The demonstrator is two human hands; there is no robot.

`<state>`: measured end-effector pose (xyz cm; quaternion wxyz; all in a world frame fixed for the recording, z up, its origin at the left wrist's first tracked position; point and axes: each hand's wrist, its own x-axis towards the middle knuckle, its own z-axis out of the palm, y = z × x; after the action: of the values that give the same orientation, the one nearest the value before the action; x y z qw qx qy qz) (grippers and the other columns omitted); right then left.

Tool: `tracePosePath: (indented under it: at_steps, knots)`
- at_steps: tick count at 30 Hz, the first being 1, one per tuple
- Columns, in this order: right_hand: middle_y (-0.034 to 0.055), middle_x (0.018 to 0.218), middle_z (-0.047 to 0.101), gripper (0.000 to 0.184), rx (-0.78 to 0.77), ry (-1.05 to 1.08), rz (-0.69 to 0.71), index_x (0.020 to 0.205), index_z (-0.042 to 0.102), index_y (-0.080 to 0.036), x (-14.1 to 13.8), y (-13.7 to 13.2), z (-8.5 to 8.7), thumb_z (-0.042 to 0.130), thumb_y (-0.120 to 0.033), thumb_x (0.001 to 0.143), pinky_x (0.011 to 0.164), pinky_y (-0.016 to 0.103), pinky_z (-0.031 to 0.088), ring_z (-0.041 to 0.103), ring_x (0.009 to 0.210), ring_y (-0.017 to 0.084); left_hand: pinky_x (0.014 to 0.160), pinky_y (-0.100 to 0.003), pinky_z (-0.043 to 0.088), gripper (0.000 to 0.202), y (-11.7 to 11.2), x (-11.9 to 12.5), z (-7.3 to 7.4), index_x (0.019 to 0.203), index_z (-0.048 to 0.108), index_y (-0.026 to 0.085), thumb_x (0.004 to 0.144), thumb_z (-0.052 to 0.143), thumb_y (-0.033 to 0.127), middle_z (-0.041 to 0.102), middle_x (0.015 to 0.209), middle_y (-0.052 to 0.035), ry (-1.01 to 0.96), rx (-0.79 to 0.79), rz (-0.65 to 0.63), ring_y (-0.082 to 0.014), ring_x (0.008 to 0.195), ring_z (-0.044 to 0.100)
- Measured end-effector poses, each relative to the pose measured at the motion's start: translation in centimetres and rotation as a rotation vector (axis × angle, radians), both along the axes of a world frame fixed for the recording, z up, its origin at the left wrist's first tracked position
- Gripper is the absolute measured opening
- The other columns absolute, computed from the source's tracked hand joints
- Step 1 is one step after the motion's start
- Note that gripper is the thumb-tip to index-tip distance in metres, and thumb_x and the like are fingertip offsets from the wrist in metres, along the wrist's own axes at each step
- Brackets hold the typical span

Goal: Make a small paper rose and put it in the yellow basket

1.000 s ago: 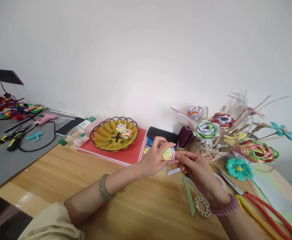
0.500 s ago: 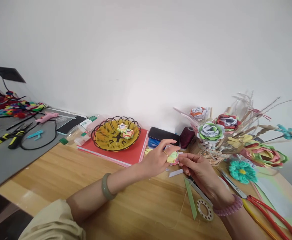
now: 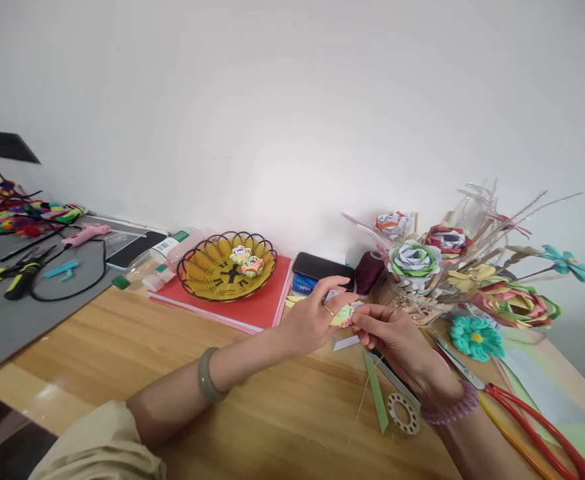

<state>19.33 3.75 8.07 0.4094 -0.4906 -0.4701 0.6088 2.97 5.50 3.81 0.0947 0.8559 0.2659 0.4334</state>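
Note:
My left hand (image 3: 315, 319) grips a small paper flower (image 3: 343, 315) in pale yellow, green and pink, with the forefinger curved over it. On the flower's right edge, the fingers of my right hand (image 3: 389, 333) are pinched together. Below that hand a thin thread (image 3: 359, 407) trails down in a loop onto the wooden table (image 3: 252, 413); whether a needle is in the pinch cannot be made out. Under my hands lie a green paper strip (image 3: 376, 393) and a white paper strip (image 3: 346, 343). A white ring with holes (image 3: 403, 413) is beside the green strip.
A yellow woven basket (image 3: 202, 283) holding two paper flowers (image 3: 252, 266) rests on red paper (image 3: 267, 313). Paper roses (image 3: 415, 259) stand at the right, near red-handled scissors (image 3: 527, 417). Pliers (image 3: 27, 270) and a pink glue gun (image 3: 86, 234) lie on a grey mat (image 3: 87, 287).
The whole view has shifted slightly, so things appear a little farther left. Both hands stay together at the paper flower, which looks slightly turned.

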Motion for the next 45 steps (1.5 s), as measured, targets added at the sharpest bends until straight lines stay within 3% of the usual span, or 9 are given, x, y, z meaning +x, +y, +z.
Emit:
tracePosePath:
  at_steps: [14,18,23,26,29,34,42,45]
  knots:
    - [-0.0025,0.044,0.055,0.022,0.048,-0.014,-0.022,0.055,0.066,-0.016,-0.2,-0.2,-0.2,0.08,-0.033,0.051,0.043,0.022,0.033,0.043,0.041,0.007,0.09,-0.042,0.046,0.054,-0.3,0.4,0.0,0.123,0.034,0.026,0.075,0.05,0.006,0.031,0.131,-0.0129,-0.088,-0.082,-0.036,-0.024,0.115,0.046]
    - [0.0001,0.053,0.058,0.023,0.107,-0.025,-0.042,0.063,0.069,-0.015,-0.2,-0.5,0.4,0.077,-0.036,0.057,0.043,0.023,0.034,0.045,0.044,0.008,0.093,-0.041,0.043,0.047,-0.1,0.7,0.5,0.11,0.05,0.025,0.068,0.064,0.01,0.038,0.121,-0.0089,-0.334,-0.344,-0.028,-0.0241,0.115,0.044]
    - [-0.0014,0.051,0.053,0.021,0.233,-0.035,-0.121,0.07,0.069,-0.017,0.0,-1.0,1.4,0.069,-0.039,0.069,0.046,0.024,0.034,0.042,0.047,0.009,0.074,-0.03,0.048,0.059,0.2,0.9,1.4,0.11,0.052,0.019,0.056,0.077,0.019,0.053,0.097,-0.0048,-0.692,-0.899,-0.267,-0.0164,0.085,0.056]
    - [-0.0023,0.056,0.052,0.014,0.334,-0.056,-0.201,0.076,0.068,-0.021,0.2,-1.3,1.3,0.066,-0.035,0.073,0.05,0.024,0.033,0.041,0.052,0.01,0.076,-0.029,0.047,0.068,0.3,1.0,1.8,0.11,0.051,0.019,0.049,0.081,0.017,0.057,0.103,-0.0053,-0.824,-1.051,-0.359,-0.0153,0.086,0.058]
    - [-0.0012,0.069,0.055,0.008,0.505,-0.153,-0.229,0.082,0.068,-0.026,0.3,-1.6,1.2,0.063,-0.03,0.077,0.054,0.025,0.035,0.044,0.059,0.012,0.076,-0.029,0.047,0.07,0.3,1.1,1.8,0.106,0.051,0.018,0.044,0.082,0.014,0.058,0.109,-0.0067,-0.888,-1.117,-0.408,-0.0161,0.088,0.058]
    - [0.0031,0.081,0.055,0.014,0.841,-0.455,-0.109,0.09,0.067,-0.026,0.2,-2.0,1.5,0.057,-0.021,0.082,0.057,0.028,0.039,0.051,0.069,0.016,0.068,-0.028,0.048,0.061,0.3,1.2,1.6,0.099,0.055,0.017,0.045,0.083,0.017,0.06,0.103,-0.0068,-0.885,-1.163,-0.438,-0.0163,0.083,0.059]
    - [0.0033,0.084,0.053,0.02,0.967,-0.58,-0.018,0.102,0.061,-0.024,0.4,-1.6,1.3,0.056,-0.023,0.083,0.055,0.028,0.044,0.052,0.065,0.014,0.068,-0.023,0.045,0.054,0.2,1.0,2.1,0.091,0.059,0.017,0.043,0.083,0.012,0.061,0.093,-0.0023,-0.915,-1.162,-0.473,-0.0126,0.08,0.057]
    - [0.0028,0.082,0.052,0.016,1.041,-0.653,-0.013,0.098,0.06,-0.021,0.5,-1.5,1.5,0.056,-0.019,0.083,0.055,0.028,0.044,0.051,0.064,0.014,0.071,-0.025,0.045,0.055,0.1,0.9,2.1,0.093,0.06,0.017,0.043,0.083,0.011,0.061,0.097,-0.0035,-0.909,-1.176,-0.485,-0.0129,0.081,0.057]
